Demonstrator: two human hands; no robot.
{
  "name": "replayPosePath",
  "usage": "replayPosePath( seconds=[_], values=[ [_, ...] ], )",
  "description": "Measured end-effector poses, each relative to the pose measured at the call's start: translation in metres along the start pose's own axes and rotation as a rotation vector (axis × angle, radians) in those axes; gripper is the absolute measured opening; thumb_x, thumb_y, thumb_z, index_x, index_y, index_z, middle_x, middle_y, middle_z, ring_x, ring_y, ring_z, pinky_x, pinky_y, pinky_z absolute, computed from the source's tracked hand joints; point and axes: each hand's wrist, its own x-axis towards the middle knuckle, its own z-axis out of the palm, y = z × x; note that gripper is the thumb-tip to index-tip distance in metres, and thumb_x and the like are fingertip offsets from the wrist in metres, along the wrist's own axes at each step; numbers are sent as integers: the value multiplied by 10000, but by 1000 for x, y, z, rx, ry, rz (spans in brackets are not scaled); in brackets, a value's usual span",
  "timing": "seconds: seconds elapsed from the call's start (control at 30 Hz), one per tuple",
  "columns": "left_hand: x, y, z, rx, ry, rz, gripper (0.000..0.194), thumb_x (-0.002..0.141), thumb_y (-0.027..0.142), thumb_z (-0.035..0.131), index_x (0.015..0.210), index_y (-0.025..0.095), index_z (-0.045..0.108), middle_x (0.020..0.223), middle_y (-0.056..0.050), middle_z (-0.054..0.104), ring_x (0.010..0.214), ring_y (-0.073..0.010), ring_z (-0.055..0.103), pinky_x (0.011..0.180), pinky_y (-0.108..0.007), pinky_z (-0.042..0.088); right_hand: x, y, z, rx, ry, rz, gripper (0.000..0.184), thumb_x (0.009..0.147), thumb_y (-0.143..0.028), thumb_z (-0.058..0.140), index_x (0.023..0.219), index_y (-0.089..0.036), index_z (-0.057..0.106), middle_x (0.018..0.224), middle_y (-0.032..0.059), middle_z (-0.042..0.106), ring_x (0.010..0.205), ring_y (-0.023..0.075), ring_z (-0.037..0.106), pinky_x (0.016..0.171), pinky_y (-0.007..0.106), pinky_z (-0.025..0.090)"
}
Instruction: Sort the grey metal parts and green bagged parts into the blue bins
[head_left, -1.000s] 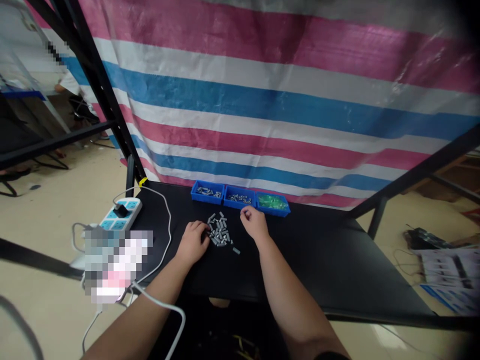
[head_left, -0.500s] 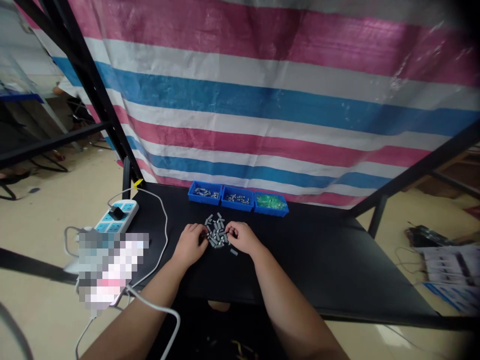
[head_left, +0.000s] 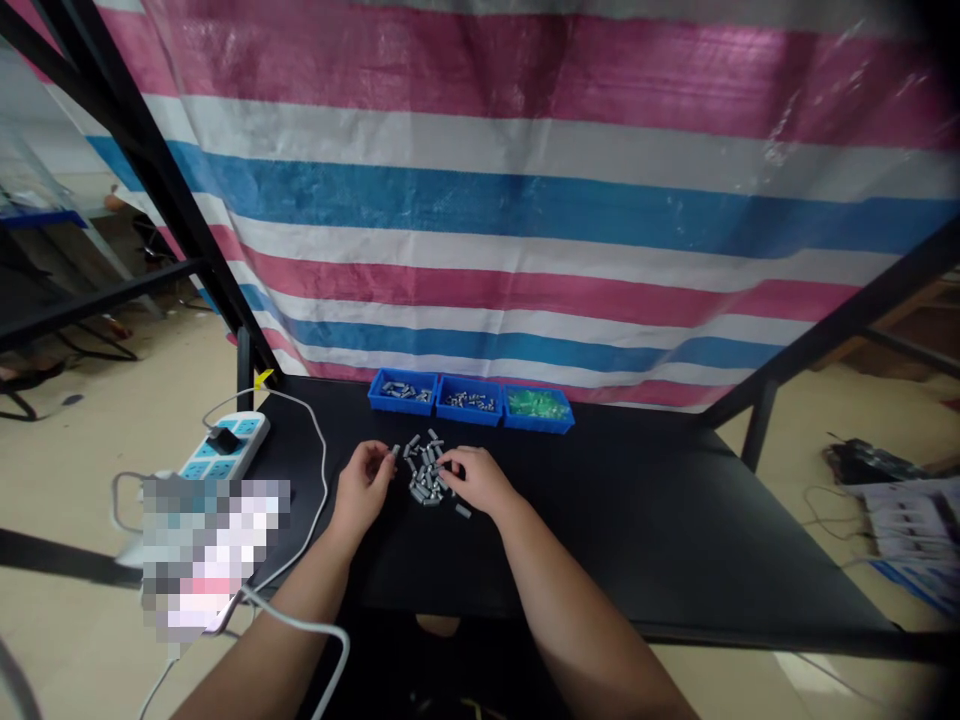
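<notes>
A loose pile of small grey metal cylinders [head_left: 424,477] lies on the black tabletop [head_left: 615,530], just in front of the trays. My left hand [head_left: 362,485] is at the pile's left side, raised slightly and apart from it, pinching one cylinder [head_left: 394,452] at its fingertips. My right hand [head_left: 478,480] rests against the pile's right edge, and its thumb and forefinger seem to pinch another cylinder [head_left: 442,465]. A single stray cylinder [head_left: 463,511] lies just below that hand.
Three blue plastic trays stand in a row at the table's back edge: two hold grey cylinders [head_left: 403,391], [head_left: 469,400], and one holds green pieces [head_left: 538,408]. A power strip [head_left: 223,445] and white cable [head_left: 322,470] lie left. A pixelated patch [head_left: 214,555] covers the lower left.
My left hand has drawn back left from the pile with a cylinder in its fingertips. My right hand has moved in from the trays' side to the pile's right edge.
</notes>
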Motion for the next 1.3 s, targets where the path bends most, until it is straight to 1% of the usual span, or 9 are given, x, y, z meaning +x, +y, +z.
replayPosePath(
  seconds=[0.13,0.33,0.5,0.67,0.77,0.83,1.0,1.2,1.3],
  values=[
    [23,8,7,-281,37,-131,408,720,484,799,895,159,624,787,-26,670,710,-157,677,706,-283,545,0,0,0,4,9,7,112,835,-213,718,945,-236,710,742,-36,599,741,138,570,739,271,357],
    [83,37,18,-473,156,-33,393,642,405,866,857,140,671,770,-29,683,726,-152,679,779,-310,559,-2,0,0,24,16,24,129,799,-186,729,911,-226,680,744,-48,595,740,130,568,752,271,349],
    [114,54,23,-539,138,-105,468,560,292,891,945,108,699,931,-88,723,850,-196,714,888,-376,563,-3,-2,-3,10,0,-3,242,792,-133,693,1002,-255,704,772,-45,604,762,135,566,783,279,356],
    [105,45,15,-457,115,-87,398,650,340,826,944,130,660,839,-53,715,747,-170,698,790,-352,570,-2,-3,-4,-37,-25,-14,363,818,-104,645,1115,-291,735,853,-21,625,783,134,583,804,286,368],
    [96,29,9,-255,78,-48,352,709,371,761,959,144,659,822,-35,700,645,-138,646,645,-281,529,-1,-3,-3,-60,-33,-9,357,836,-120,636,1118,-312,744,899,-15,632,805,136,598,814,290,372],
    [90,16,7,-104,56,-12,349,742,394,720,989,153,670,830,-33,696,644,-142,632,622,-266,505,-1,-4,-1,-71,-26,6,311,842,-149,652,1094,-305,748,888,-14,631,800,141,600,809,293,373],
    [73,-5,7,200,-3,97,335,828,416,626,1050,173,689,893,-50,716,763,-177,646,745,-297,504,-1,-6,1,-89,10,38,244,839,-152,675,1043,-275,727,866,-17,620,770,136,584,806,293,370],
    [55,-2,11,410,-206,268,201,880,302,545,979,204,690,935,-52,701,830,-191,640,766,-306,494,1,-3,2,-57,16,68,138,836,-233,745,961,-227,688,845,-23,611,766,133,575,752,276,357],
    [48,2,11,522,-299,365,205,870,262,556,1006,214,703,978,-65,686,927,-213,632,860,-342,485,1,-4,1,-62,23,77,207,801,-304,799,951,-216,687,837,-19,614,769,140,575,740,275,352]
  ],
)
